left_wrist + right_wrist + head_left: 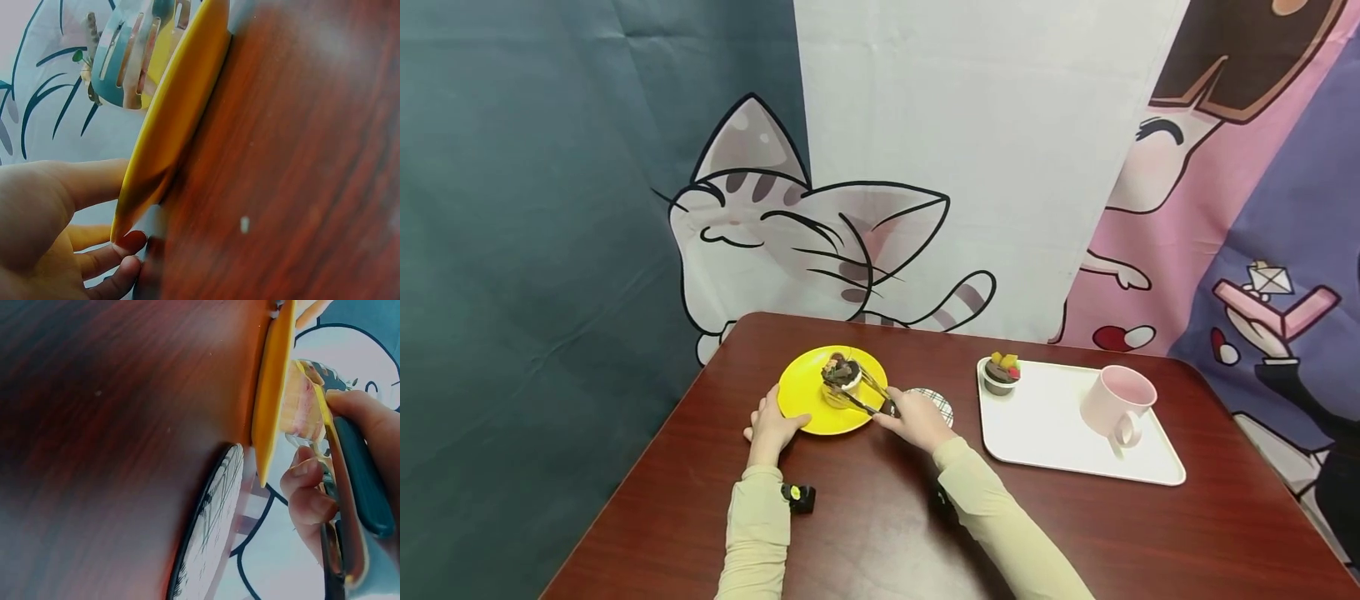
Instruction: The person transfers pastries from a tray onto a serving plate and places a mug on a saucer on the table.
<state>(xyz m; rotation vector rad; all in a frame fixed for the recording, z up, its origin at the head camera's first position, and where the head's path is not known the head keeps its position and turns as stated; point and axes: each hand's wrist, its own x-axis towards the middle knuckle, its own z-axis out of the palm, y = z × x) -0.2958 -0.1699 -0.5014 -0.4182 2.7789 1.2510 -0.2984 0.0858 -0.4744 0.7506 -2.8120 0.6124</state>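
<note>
Table (865, 533): dark reddish-brown, wood-grained; its far edge runs along the foot of the printed cloth (955, 92), which carries a grey-striped cartoon cat.
Yellow plate (797, 383): round, lying near the table's far left corner.
Plate cupcake (838, 369): over the right half of the yellow plate, with a dark brown topping above a paler, layered body; whether its base touches the plate cannot be told.
Left hand (772, 427): clamped on the near-left rim of the yellow plate, thumb over the edge and other fingers below it, as the left wrist view shows.
Right hand (919, 418): fingers and thumb closed round the tongs, to the right of the yellow plate.
Tongs (362, 475): metal with dark teal grips; the two arms reach left over the plate's rim and stand on either side of the plate cupcake. How firmly they press on it cannot be told.
Plaid disc (938, 403): flat and round, pale with dark crossing lines, just right of the yellow plate and partly hidden by the right hand.
White tray (1037, 429): on the right part of the table, reaching close to the far edge.
Tray cupcake (1002, 375): upright at the tray's far left corner, brown on top with yellow and red pieces.
Pink mug (1105, 404): upright toward the tray's right edge, handle facing the near edge.
</note>
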